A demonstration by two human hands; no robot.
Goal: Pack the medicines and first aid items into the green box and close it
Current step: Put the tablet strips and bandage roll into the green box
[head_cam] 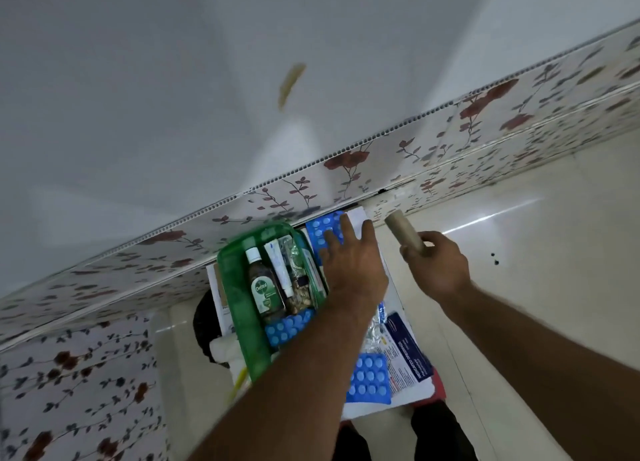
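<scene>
Right now the right hand [431, 264] pinches a tan cardboard-like roll [404, 230], well right of the translucent green plastic box [242, 287]; the left hand [349, 266], nearer, lies spread, perhaps touching a blue blister pack [323, 230].

Floral wall panel [381, 169] runs diag. across view, white wall [173, 79] w/ yellowish smear [290, 82] above it, glossy floor tiles [536, 252] below-right.

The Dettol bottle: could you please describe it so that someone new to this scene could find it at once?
Start at the green box lying open below the floral panel. Inside it, nearest the left wall, lies the Dettol bottle, beside a white tube. It is the only brown bottle there, with a white cap and a green label, unlike the flat blue blister packs.
</scene>
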